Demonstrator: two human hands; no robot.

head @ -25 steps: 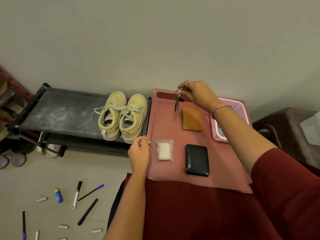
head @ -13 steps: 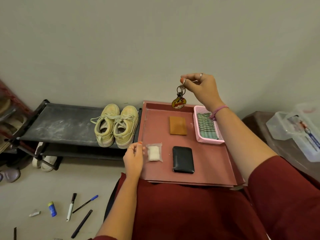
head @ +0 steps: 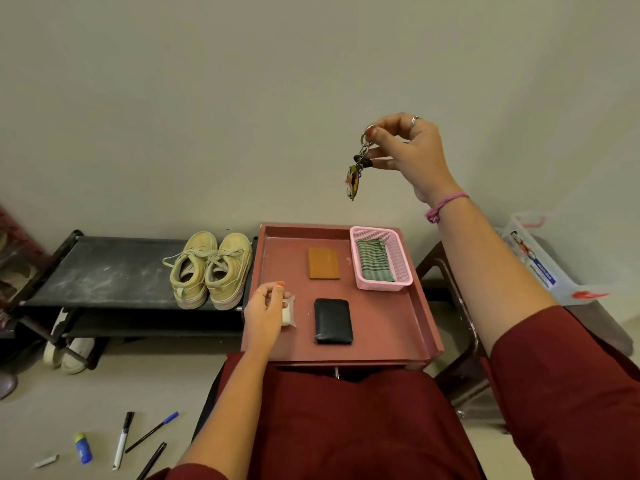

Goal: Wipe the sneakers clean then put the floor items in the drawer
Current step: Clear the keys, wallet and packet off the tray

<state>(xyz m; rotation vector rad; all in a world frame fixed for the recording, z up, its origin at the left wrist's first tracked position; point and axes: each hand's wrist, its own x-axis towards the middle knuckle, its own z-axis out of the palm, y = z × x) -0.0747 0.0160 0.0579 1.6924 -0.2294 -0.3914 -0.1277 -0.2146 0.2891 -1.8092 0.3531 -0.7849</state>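
**Holding a keyring high while the sneakers wait to the left**

Taking the drawer (head: 426, 327) as the landmark: it stands pulled out in front of the person, and everything the task needs lies off its left side. The sneakers (head: 211, 270) sit as a pair on the rack (head: 100, 271) just beside the drawer's left wall, toes toward the wall behind, heels toward the person, so their long axis runs straight away from the body. The floor items (head: 121, 441), pens, a marker and a small blue tube, lie lower left of the drawer, well apart from it.

The left hand (head: 265, 315) rests at the drawer's left edge, fingers curled and pinching a small clear packet (head: 289, 315) with something white inside. The right hand (head: 408, 150) is raised well above the drawer's far end, thumb and fingers pinching the ring of a keychain (head: 354, 180) that dangles free.

Inside the drawer, a cloth (head: 374, 261) lies in a pink basket (head: 403, 282) at the far right corner, below the right hand.

Judging from this, the left hand is much the nearer to the sneakers; the right is better placed for the cloth, but is occupied.
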